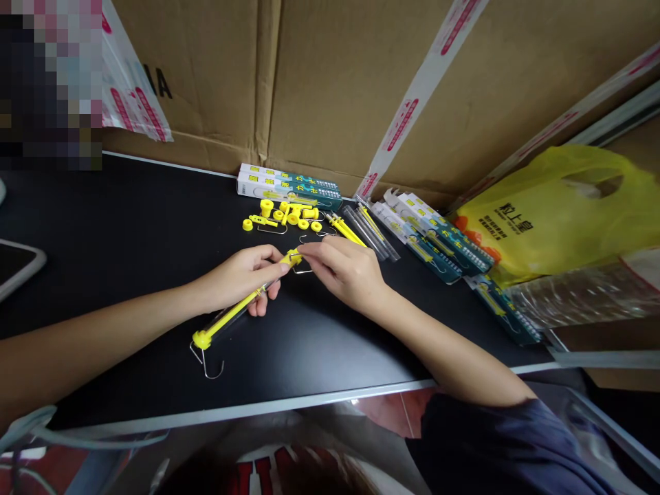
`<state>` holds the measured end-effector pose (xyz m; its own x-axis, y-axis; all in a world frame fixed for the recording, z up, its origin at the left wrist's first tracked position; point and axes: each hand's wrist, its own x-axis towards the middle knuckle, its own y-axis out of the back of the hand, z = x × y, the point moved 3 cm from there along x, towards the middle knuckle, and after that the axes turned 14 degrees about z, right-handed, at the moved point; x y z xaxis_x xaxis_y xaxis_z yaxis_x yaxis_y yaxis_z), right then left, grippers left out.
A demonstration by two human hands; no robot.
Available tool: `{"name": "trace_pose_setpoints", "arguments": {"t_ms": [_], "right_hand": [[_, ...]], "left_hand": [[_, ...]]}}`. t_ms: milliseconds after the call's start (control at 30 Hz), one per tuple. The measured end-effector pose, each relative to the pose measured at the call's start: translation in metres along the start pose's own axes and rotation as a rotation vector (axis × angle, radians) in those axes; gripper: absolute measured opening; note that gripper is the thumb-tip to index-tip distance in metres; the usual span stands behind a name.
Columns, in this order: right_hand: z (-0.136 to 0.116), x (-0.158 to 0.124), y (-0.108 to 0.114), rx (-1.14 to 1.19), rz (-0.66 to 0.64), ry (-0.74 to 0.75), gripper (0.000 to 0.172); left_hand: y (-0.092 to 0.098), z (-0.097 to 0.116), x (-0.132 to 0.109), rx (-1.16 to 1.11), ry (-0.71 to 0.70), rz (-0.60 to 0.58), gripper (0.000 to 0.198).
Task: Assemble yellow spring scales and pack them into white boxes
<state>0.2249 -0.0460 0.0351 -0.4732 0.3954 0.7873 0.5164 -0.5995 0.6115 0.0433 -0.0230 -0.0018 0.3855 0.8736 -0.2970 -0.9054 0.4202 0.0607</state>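
Note:
My left hand [246, 275] is closed round a yellow spring scale [232, 316] with a clear tube. The scale lies slanted over the black table [128, 227], and a metal hook [209, 363] hangs from its near yellow end. My right hand [344, 270] pinches the scale's far yellow end [291, 258], where a small wire ring shows. Both hands meet at that end, just above the tabletop.
Several loose yellow caps and parts [286, 214] lie behind the hands, with more tubes and scales [361, 230] to their right. Printed boxes [289, 185] and further packs [438, 237] line the cardboard wall [335, 82]. A yellow plastic bag [562, 206] sits at right. A phone edge [18, 265] shows far left.

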Motion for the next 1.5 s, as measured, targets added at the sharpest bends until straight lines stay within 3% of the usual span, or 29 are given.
{"name": "trace_pose_setpoints", "arguments": {"t_ms": [267, 533, 933, 1167, 1333, 1500], "right_hand": [[0.008, -0.001, -0.006, 0.155, -0.101, -0.177, 0.016], [0.001, -0.001, -0.003, 0.085, -0.079, -0.081, 0.020], [-0.007, 0.001, -0.004, 0.003, -0.167, -0.117, 0.021], [-0.017, -0.002, -0.007, -0.066, -0.206, -0.062, 0.021], [-0.019, -0.002, -0.010, 0.043, -0.167, -0.122, 0.014], [-0.024, -0.005, -0.015, 0.273, -0.093, -0.226, 0.012]], "left_hand": [[0.000, 0.000, 0.000, -0.009, -0.026, -0.002, 0.015], [-0.003, -0.001, 0.003, 0.019, -0.007, 0.016, 0.020], [-0.004, 0.003, 0.001, -0.003, 0.027, 0.057, 0.017], [-0.003, 0.003, 0.001, -0.026, -0.006, 0.056, 0.041], [-0.005, 0.000, -0.001, -0.039, -0.029, 0.048, 0.041], [-0.008, 0.001, -0.004, -0.020, -0.056, 0.094, 0.026]]}}
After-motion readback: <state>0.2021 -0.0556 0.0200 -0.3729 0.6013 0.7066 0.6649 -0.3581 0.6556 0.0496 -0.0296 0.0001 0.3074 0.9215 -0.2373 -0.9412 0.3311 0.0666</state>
